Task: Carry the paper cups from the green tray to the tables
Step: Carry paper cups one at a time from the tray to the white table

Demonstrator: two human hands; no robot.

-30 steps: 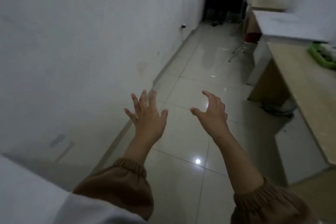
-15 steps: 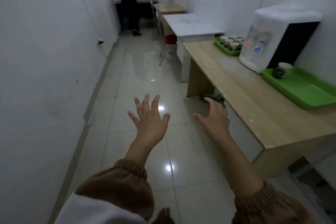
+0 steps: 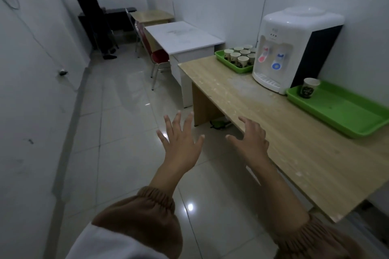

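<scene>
Hands (image 3: pixel 181 143) (image 3: pixel 250 142) outstretched, fingers spread, palms down

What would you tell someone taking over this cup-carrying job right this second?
Left hand: open, holds nothing, over the floor.
Right hand: open, empty, at the wooden table's near edge.
Paper cups: a cluster in the far green tray, one cup in the near green tray, either side of the water dispenser.
Done: no cup in hand yet.
Left: carry cups to the tables, likely starting with the white table.
</scene>
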